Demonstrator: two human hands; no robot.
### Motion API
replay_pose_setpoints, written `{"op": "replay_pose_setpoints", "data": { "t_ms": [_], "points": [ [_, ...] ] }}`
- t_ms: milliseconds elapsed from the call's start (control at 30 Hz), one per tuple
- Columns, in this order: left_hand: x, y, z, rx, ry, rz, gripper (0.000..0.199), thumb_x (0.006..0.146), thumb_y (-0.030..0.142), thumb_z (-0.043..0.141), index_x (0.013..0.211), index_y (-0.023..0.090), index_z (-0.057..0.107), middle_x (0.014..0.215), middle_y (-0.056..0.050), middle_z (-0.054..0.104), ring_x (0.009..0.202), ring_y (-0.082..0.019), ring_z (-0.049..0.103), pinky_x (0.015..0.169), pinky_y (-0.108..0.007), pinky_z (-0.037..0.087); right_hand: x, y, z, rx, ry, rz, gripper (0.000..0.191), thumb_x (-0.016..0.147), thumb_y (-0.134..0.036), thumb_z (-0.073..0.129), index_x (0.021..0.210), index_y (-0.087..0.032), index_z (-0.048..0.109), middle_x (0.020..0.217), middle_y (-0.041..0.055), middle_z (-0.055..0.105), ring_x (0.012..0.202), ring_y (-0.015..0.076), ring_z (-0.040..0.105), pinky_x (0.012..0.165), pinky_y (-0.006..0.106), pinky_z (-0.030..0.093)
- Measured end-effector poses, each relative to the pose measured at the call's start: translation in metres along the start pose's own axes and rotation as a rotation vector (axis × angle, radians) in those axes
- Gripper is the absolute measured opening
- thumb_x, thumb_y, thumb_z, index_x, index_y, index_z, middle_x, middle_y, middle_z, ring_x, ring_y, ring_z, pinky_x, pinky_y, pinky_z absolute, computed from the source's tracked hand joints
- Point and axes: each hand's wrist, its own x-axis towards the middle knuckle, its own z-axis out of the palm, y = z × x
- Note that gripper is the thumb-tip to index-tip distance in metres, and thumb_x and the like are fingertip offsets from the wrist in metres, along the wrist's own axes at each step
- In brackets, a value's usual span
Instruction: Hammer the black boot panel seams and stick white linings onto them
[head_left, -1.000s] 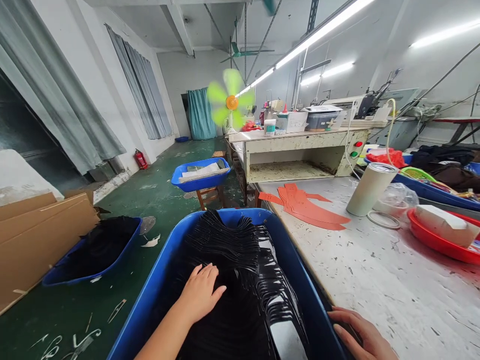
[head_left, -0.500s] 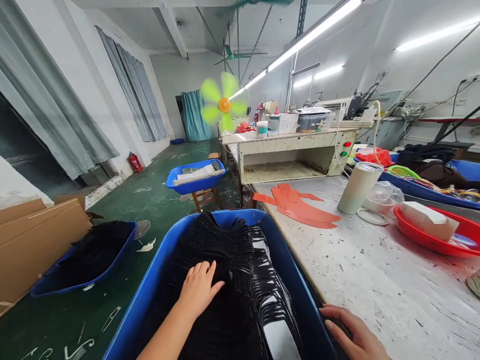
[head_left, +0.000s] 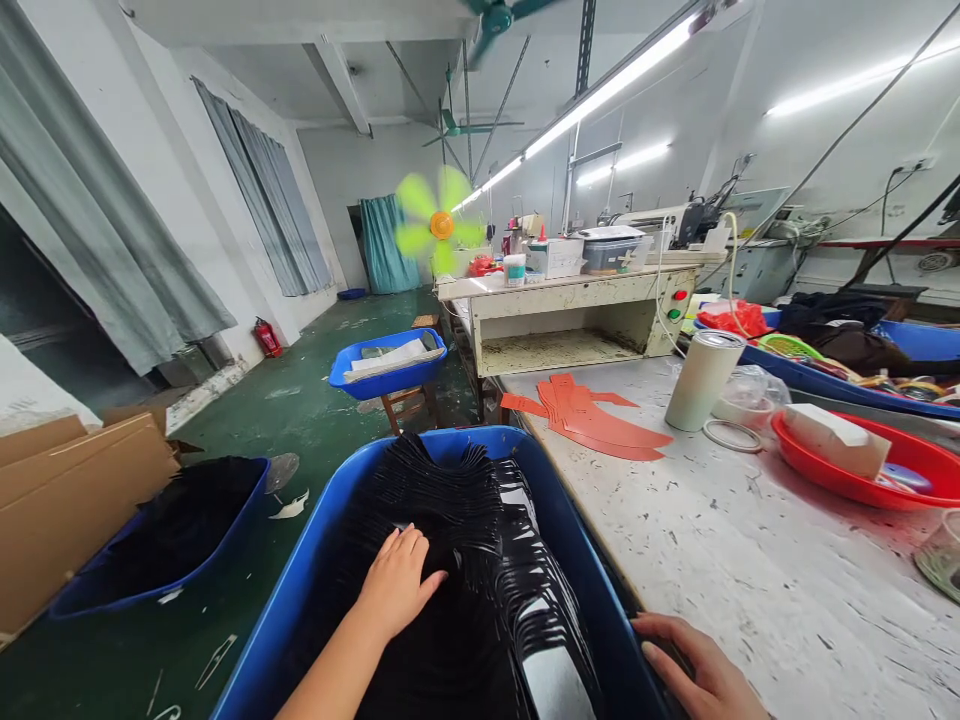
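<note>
A blue plastic tub (head_left: 262, 625) stands in front of me, packed with overlapping thin black pieces (head_left: 450, 505), some with shiny or whitish faces along the right side. My left hand (head_left: 396, 580) rests palm down on the black pieces, fingers forward and thumb held apart; its fingertips sink slightly among them. At the tub's right rim, beside the table edge, lies my right hand (head_left: 694, 660) with its thumb apart from the forefinger. Part of that hand is cut off by the frame's lower edge.
On the worn white table (head_left: 712, 530) lie orange-red cut pieces (head_left: 592, 425), a pale cylinder (head_left: 705, 380), a ring (head_left: 733, 435) and a red basin (head_left: 832, 480). Another blue tub (head_left: 172, 560) and cardboard (head_left: 82, 510) stand left. A green fan (head_left: 441, 225) spins ahead.
The view has shifted slightly, with the table things appearing a little further left. My left hand stays on the black pieces and my right hand stays at the rim.
</note>
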Motion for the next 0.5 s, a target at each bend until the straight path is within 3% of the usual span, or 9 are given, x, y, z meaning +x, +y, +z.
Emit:
{"op": "replay_pose_setpoints", "data": {
  "t_ms": [100,233,367,500],
  "points": [
    [0.006,0.001,-0.004,0.001,-0.014,-0.067,0.049,0.082,0.040,0.049,0.124,0.016,0.047,0.131,-0.012,0.048,0.112,-0.027,0.052,0.098,-0.041,0.036,0.000,0.000,0.001,0.009,0.008,0.005,0.041,0.067,-0.057,0.051,0.083,-0.025,0.071,0.094,0.0062,0.070,0.091,0.0269,0.062,0.080,0.033,0.050],
    [0.025,-0.001,-0.014,-0.011,-0.050,-0.118,0.079,0.075,0.044,0.055,0.142,0.019,0.020,0.150,-0.014,0.010,0.109,-0.030,0.054,0.093,-0.043,0.038,0.000,0.002,0.002,0.015,-0.001,-0.016,0.038,0.070,-0.055,0.050,0.083,-0.025,0.070,0.093,0.0060,0.070,0.089,0.0257,0.063,0.079,0.033,0.050],
    [0.038,-0.002,-0.021,-0.005,-0.105,-0.096,0.074,0.072,0.044,0.058,0.138,0.023,0.032,0.151,-0.012,0.000,0.107,-0.030,0.055,0.091,-0.042,0.040,0.000,0.001,0.001,0.016,0.001,-0.015,0.039,0.070,-0.055,0.050,0.083,-0.025,0.071,0.093,0.0065,0.070,0.088,0.0256,0.063,0.078,0.033,0.051],
    [0.030,0.001,-0.019,0.033,-0.106,-0.071,0.067,0.075,0.040,0.056,0.136,0.024,0.036,0.151,-0.009,0.001,0.109,-0.030,0.052,0.094,-0.045,0.036,-0.001,-0.004,-0.003,0.028,-0.025,-0.005,0.041,0.071,-0.056,0.050,0.085,-0.024,0.071,0.094,0.0069,0.069,0.089,0.0260,0.063,0.079,0.033,0.051]
  ]
}}
